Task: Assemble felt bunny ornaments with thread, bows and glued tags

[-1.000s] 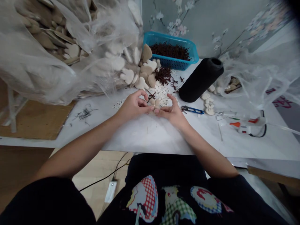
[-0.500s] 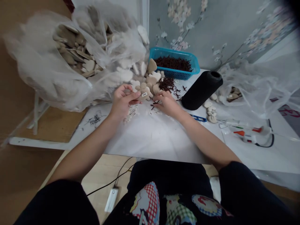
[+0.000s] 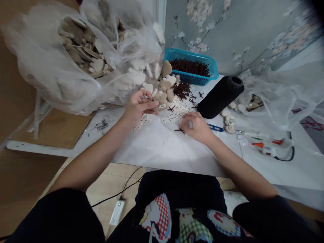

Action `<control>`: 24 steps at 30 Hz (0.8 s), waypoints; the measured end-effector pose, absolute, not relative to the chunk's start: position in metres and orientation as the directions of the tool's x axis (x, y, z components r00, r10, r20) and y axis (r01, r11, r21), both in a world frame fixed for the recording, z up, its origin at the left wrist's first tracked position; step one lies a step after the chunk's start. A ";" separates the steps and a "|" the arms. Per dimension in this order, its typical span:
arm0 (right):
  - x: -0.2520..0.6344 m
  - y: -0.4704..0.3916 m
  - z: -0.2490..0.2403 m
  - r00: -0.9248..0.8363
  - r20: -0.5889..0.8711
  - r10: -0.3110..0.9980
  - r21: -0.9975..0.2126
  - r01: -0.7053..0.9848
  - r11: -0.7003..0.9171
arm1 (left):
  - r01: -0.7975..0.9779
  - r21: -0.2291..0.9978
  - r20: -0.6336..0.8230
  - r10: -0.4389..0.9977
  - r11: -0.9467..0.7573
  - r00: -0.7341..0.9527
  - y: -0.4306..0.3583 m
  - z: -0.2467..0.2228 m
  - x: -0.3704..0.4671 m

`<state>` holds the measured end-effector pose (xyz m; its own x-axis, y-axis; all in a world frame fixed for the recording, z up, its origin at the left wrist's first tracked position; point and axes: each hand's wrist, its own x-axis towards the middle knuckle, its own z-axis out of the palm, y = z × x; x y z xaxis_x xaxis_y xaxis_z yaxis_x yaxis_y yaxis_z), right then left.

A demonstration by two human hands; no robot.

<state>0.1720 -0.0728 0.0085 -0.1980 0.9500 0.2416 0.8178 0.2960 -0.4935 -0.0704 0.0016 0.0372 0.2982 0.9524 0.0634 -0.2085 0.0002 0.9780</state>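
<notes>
My left hand (image 3: 141, 107) pinches a beige felt piece (image 3: 158, 108) between thumb and fingers. A small white label (image 3: 162, 106) with dark print lies on its face. My right hand (image 3: 196, 126) is low over the white table, its fingers closed together at a dark brown ribbon bow (image 3: 180, 130) that sticks out at the fingertips. Another brown bow (image 3: 171, 108) rests between the hands. Small white printed labels (image 3: 177, 109) are scattered around it, and a heap of felt pieces (image 3: 165, 84) sits just behind.
A blue basket (image 3: 216, 72) of brown bows stands at the back. A black cylinder (image 3: 220, 98) leans right of it. Blue snips (image 3: 215, 127) and a glue gun (image 3: 268, 150) lie on the right. Clear plastic bags (image 3: 83, 94) of felt pieces fill the left.
My right hand has moved right and towards me, with a brown bow at its fingertips. My left hand still holds the felt piece, slightly further right in view.
</notes>
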 end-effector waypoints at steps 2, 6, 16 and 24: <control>0.167 -0.063 0.012 -0.161 0.299 0.940 -0.441 0.850 0.286 | -0.185 0.983 0.046 0.945 0.016 0.325 0.002 0.034 -0.068; 0.142 -0.024 0.020 -0.115 0.211 0.971 -0.309 0.934 0.178 | -0.173 0.984 0.025 0.945 0.034 0.326 0.006 0.029 -0.067; 0.168 -0.031 0.020 -0.635 0.165 0.754 -0.265 0.708 0.654 | -0.187 0.981 0.006 0.952 0.054 0.306 0.005 0.046 -0.074; 0.172 -0.086 0.018 -0.511 0.256 0.821 -0.273 0.776 0.568 | 0.055 0.987 -0.147 0.719 0.150 0.679 0.001 0.039 -0.078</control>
<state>0.1718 -0.0859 0.0181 -0.5108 0.8208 0.2557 0.7763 0.5682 -0.2732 -0.0777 0.0014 0.0390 0.6791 0.7191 -0.1471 0.0545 0.1505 0.9871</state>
